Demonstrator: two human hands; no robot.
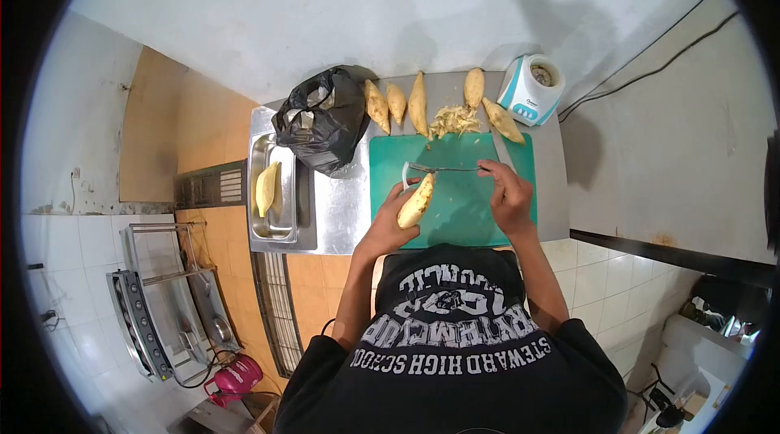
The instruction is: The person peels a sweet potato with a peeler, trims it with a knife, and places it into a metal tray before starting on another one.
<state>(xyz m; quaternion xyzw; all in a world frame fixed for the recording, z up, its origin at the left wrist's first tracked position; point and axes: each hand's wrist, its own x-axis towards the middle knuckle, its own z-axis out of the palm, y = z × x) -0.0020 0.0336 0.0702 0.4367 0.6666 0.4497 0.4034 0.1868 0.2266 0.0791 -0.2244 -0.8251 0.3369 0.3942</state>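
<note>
Over the green cutting board [479, 219], my left hand [388, 223] is closed around a pale yellow sweet potato [417, 202] with dark specks, held tilted. A curved white piece [405, 175] shows at its fingers. My right hand [510, 200] pinches one end of a thin metal tool [459, 169], whose other end reaches the white piece just above the sweet potato's tip. I cannot tell the tool's exact kind. A knife blade [503, 151] lies at the board's right. A heap of peelings [455, 121] sits at the board's far edge.
Several sweet potatoes [418, 105] lie along the back wall. A black plastic bag [323, 121] stands left of the board, and a white-and-blue appliance base [530, 93] at the back right. Another sweet potato [266, 188] lies in the metal sink [286, 227].
</note>
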